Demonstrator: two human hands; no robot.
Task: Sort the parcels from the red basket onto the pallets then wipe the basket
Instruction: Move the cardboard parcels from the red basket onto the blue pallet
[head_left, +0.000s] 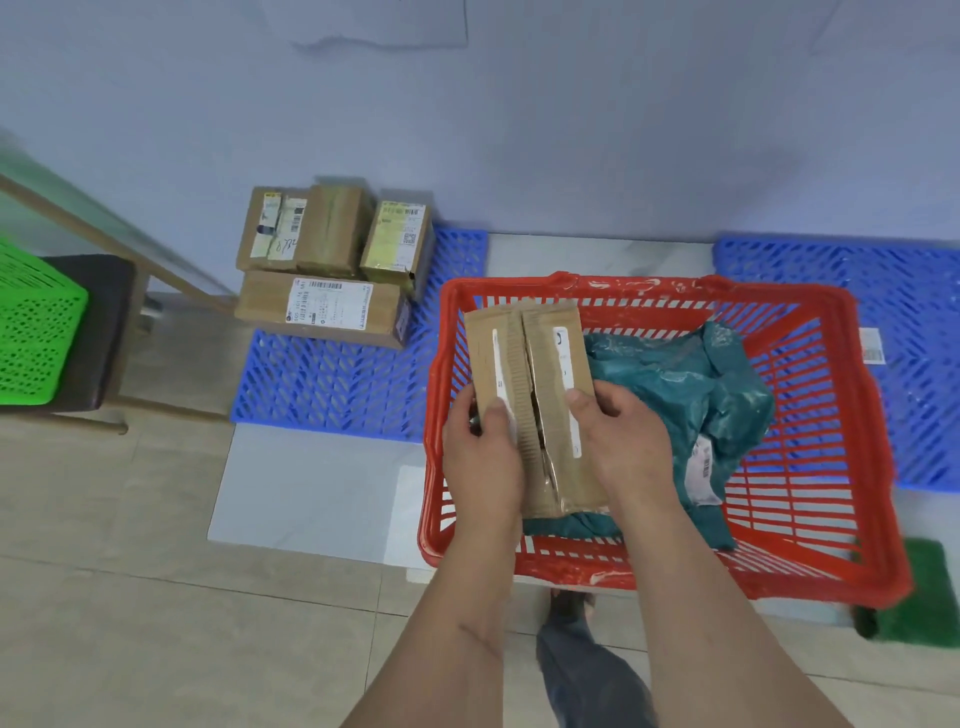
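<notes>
Both hands on one brown cardboard box (530, 400), held over the left half of the red basket (831, 571). Left hand (480, 462) wraps the box's left edge: thumb across the top face, fingers curled under and out of sight. Right hand (626, 441) grips the right side the same way, thumb on top near the white label strip, fingers hidden below. Both are closed around the box, not flat. Box top seam runs lengthwise between the two thumbs, flaps slightly split and crumpled at the near end.

In the basket, under and right of the box: teal poly mailer bags (691, 384), crumpled, one with a white barcode label facing up.

Left blue pallet (332, 379) carries four cardboard parcels (322, 306) at its far end, three in the back row, one long one in front, packed touching. Right blue pallet (914, 291) sits behind and right of the basket; a small white label shows on it just past the basket rim.

Green crate (36, 322) at the far left edge. Green cloth (914, 592) on the floor at the basket's near right corner.
</notes>
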